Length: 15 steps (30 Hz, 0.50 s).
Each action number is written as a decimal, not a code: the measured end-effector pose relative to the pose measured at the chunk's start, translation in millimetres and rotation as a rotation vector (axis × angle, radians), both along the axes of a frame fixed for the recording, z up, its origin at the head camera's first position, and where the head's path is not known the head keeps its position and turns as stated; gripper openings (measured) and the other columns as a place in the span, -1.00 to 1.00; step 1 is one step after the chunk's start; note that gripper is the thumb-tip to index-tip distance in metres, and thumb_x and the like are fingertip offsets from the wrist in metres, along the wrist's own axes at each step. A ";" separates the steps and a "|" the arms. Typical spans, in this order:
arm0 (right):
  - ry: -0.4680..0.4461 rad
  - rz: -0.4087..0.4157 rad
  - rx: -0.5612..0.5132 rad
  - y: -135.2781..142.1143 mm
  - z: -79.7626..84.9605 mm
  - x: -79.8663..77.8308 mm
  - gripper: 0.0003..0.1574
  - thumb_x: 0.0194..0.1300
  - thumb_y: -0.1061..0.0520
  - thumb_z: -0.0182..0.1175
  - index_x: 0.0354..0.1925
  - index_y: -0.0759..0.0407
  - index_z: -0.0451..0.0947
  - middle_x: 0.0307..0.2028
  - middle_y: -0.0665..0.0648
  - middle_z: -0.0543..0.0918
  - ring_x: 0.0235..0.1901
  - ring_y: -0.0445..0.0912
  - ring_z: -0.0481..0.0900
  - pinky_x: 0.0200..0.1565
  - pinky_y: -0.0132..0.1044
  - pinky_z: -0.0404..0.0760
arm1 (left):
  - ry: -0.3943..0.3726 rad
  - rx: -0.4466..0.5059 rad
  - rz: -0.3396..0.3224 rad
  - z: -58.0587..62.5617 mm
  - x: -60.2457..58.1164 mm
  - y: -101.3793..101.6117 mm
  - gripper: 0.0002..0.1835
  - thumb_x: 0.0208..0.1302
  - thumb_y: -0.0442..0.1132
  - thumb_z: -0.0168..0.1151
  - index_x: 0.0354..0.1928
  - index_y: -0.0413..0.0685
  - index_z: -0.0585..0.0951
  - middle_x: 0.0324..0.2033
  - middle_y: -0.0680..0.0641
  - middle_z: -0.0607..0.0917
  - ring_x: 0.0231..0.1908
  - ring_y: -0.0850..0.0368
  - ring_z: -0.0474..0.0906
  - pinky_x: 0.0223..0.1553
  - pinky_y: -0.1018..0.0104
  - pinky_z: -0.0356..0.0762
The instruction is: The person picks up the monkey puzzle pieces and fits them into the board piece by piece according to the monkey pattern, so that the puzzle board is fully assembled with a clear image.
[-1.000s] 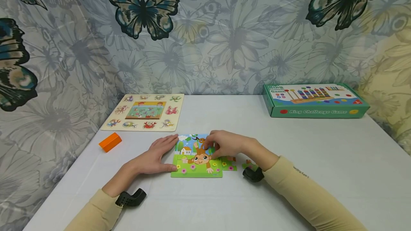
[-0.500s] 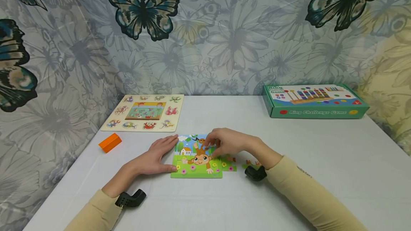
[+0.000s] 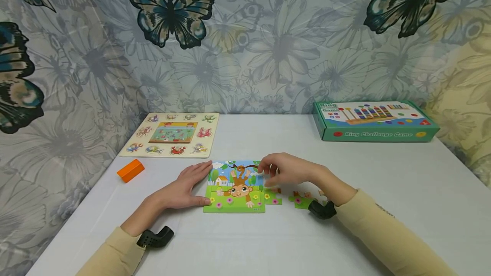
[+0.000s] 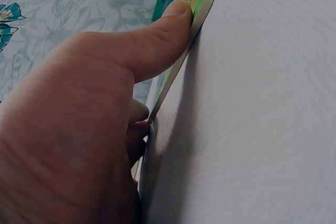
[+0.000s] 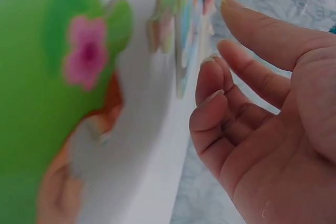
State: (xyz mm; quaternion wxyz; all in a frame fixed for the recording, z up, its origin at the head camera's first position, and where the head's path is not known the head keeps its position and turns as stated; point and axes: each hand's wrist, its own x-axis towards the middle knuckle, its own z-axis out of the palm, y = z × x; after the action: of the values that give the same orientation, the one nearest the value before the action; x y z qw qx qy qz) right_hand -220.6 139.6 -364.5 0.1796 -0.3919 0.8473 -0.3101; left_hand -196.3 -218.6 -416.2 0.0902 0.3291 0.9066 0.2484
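Observation:
A monkey jigsaw puzzle [image 3: 235, 201] in a thin board lies flat at the table's middle, its picture showing a monkey hanging from a branch. Along its left edge my left hand [image 3: 180, 191] rests, fingers extended and thumb touching the lower left side; the left wrist view shows that thumb against the board's edge [image 4: 206, 17]. Just off the upper right edge hovers my right hand [image 3: 293, 169], its fingers loosely bent with nothing between them in the right wrist view. Below it lie loose puzzle pieces: one green piece [image 3: 272, 198] beside the board, another [image 3: 301, 201] farther right, partly hidden by the wrist camera.
Behind on the left lies a wooden sea-animal board [image 3: 140, 144]. An orange block [image 3: 131, 171] sits near the table's left edge. At the back right stands a green Ring Challenge Game box [image 3: 379, 134]. Butterfly-patterned cloth [image 3: 268, 54] hangs behind the white table [image 3: 238, 242].
My right hand has lifted off the puzzle and moved right, uncovering the monkey's branch and more of the loose pieces. The left hand has stayed in place.

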 end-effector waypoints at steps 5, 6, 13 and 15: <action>-0.002 -0.031 0.006 11.9 -5.5 4.1 -0.66 0.28 0.16 0.42 0.00 0.18 0.60 -0.17 -0.01 0.61 -0.24 -0.17 0.53 -0.14 -0.28 0.59 | -0.007 0.016 -0.003 1.0 0.1 -1.3 0.11 0.18 0.19 0.42 0.56 -0.26 0.11 0.56 -0.20 0.06 0.52 -0.26 -0.10 0.44 -0.25 -0.22; 0.004 -0.037 0.010 14.3 -7.0 4.7 -0.66 0.27 0.15 0.42 -0.01 0.17 0.60 -0.18 -0.02 0.61 -0.25 -0.17 0.53 -0.15 -0.28 0.58 | -0.012 0.019 -0.001 1.3 0.3 -1.8 0.12 0.16 0.19 0.43 0.57 -0.25 0.11 0.56 -0.20 0.06 0.52 -0.26 -0.10 0.44 -0.24 -0.21; 0.015 -0.066 0.024 27.8 -14.6 11.2 -0.66 0.26 0.08 0.45 -0.05 0.15 0.60 -0.22 -0.04 0.59 -0.26 -0.13 0.51 -0.16 -0.30 0.57 | -0.046 0.019 0.008 2.1 1.4 -3.9 0.19 0.03 0.25 0.49 0.58 -0.12 0.13 0.57 -0.13 0.06 0.53 -0.22 -0.12 0.42 -0.29 -0.10; 0.015 -0.065 0.029 29.3 -15.9 13.0 -0.66 0.26 0.08 0.45 -0.06 0.15 0.60 -0.23 -0.05 0.58 -0.26 -0.12 0.51 -0.16 -0.30 0.57 | -0.038 0.007 0.003 1.9 1.5 -4.2 0.21 0.00 0.27 0.50 0.58 -0.12 0.14 0.57 -0.13 0.06 0.53 -0.22 -0.13 0.41 -0.31 -0.08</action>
State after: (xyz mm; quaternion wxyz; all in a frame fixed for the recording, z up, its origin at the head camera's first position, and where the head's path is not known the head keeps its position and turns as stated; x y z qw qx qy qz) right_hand -207.6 168.9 -380.5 0.1685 -0.3640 0.8654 -0.3003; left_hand -194.8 -222.8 -414.4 0.1057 0.3231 0.9044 0.2580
